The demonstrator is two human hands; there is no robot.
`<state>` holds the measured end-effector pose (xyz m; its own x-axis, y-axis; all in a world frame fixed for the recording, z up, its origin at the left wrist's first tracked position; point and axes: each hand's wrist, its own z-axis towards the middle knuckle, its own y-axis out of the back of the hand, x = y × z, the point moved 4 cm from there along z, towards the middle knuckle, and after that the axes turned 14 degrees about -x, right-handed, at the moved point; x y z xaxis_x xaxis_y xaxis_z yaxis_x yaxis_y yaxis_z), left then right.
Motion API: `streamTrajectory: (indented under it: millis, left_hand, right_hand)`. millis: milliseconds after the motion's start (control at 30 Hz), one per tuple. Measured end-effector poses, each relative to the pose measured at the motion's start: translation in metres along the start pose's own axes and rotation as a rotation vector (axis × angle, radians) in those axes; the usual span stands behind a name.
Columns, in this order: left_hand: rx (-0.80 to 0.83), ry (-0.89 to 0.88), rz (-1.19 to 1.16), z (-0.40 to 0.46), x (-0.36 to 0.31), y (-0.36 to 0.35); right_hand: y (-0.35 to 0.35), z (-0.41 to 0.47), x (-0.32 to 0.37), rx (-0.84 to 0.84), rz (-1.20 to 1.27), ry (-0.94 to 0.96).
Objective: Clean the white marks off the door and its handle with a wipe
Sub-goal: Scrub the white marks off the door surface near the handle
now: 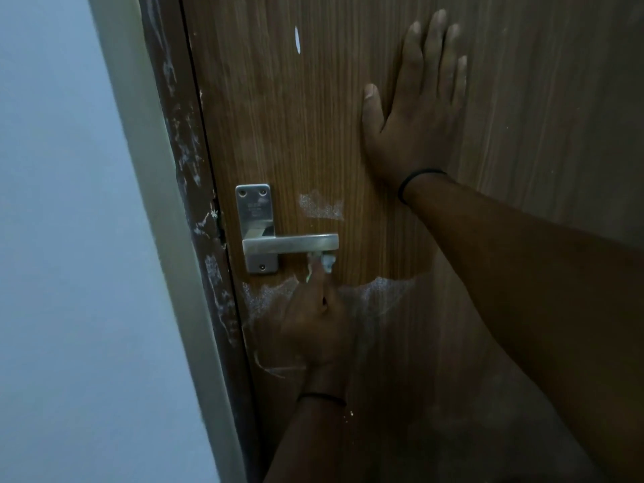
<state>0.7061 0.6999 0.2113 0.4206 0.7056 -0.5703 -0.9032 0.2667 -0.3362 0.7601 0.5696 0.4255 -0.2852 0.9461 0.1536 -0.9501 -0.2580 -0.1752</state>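
Observation:
The brown wood-grain door [313, 134] carries a steel lever handle [291, 244] on a backplate at its left edge. White marks show on the door: a patch [320, 207] just above the lever, a wide smear [376, 291] below it, and a thin streak [297, 38] higher up. My left hand [319, 329] reaches up from below and pinches a small whitish wipe [327, 262] against the underside of the lever's free end. My right hand [418, 113] lies flat on the door, fingers straight, up and to the right of the handle.
A dark door frame [195, 203] with white scuffs runs down the left of the door. Beside it are a pale trim strip [156, 203] and a light wall [69, 238]. Both my forearms cross the lower right of the view.

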Motion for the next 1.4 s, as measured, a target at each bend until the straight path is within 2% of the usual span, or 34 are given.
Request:
streamTrajectory:
  millis: [67, 267, 367, 600, 633, 800, 900, 1000, 1133, 1200, 1300, 1333, 1400]
  left_hand:
    - [0.039, -0.068, -0.029, 0.007, -0.004, -0.009]
    - [0.097, -0.033, 0.014, -0.016, 0.016, 0.016]
    - [0.134, -0.110, 0.068, -0.013, 0.013, 0.013]
    - [-0.013, -0.095, 0.088, 0.009, -0.006, 0.000]
    - [-0.002, -0.103, 0.111, 0.003, -0.006, 0.000]
    - [0.254, -0.199, 0.241, -0.025, -0.010, -0.004]
    - [0.342, -0.165, 0.272, -0.022, -0.013, -0.016]
    - [0.358, -0.172, 0.264, -0.006, -0.023, -0.032]
    - [0.254, -0.191, 0.253, 0.021, -0.028, -0.052]
    - [0.304, -0.243, 0.246, 0.013, -0.033, -0.054]
    - [0.493, -0.462, 0.178, -0.019, -0.044, -0.052]
    - [0.510, -0.487, 0.179, -0.020, -0.042, -0.050]
    - [0.446, -0.415, 0.216, -0.004, -0.032, -0.047]
  right_hand:
    - [-0.001, 0.004, 0.000, -0.006, -0.003, -0.005]
    - [0.000, 0.002, -0.002, -0.001, -0.005, 0.008]
    - [-0.001, 0.001, 0.000, -0.037, 0.004, 0.007]
    - [-0.004, 0.001, -0.002, -0.036, -0.019, 0.010]
    - [-0.004, 0.001, -0.002, -0.041, -0.024, 0.010]
    - [-0.005, 0.001, -0.003, -0.039, -0.021, 0.009]
    - [-0.006, 0.001, -0.003, -0.017, -0.038, 0.010]
    - [-0.006, 0.001, -0.003, -0.024, -0.037, 0.012]
    - [-0.005, 0.001, -0.003, -0.063, 0.008, 0.007]
    - [-0.006, 0.001, -0.004, -0.056, 0.001, 0.006]
    - [-0.006, 0.001, -0.004, -0.041, 0.031, -0.007]
    - [-0.005, 0.002, -0.004, -0.032, 0.046, -0.011]
    - [-0.004, 0.002, -0.004, -0.025, 0.052, -0.014]
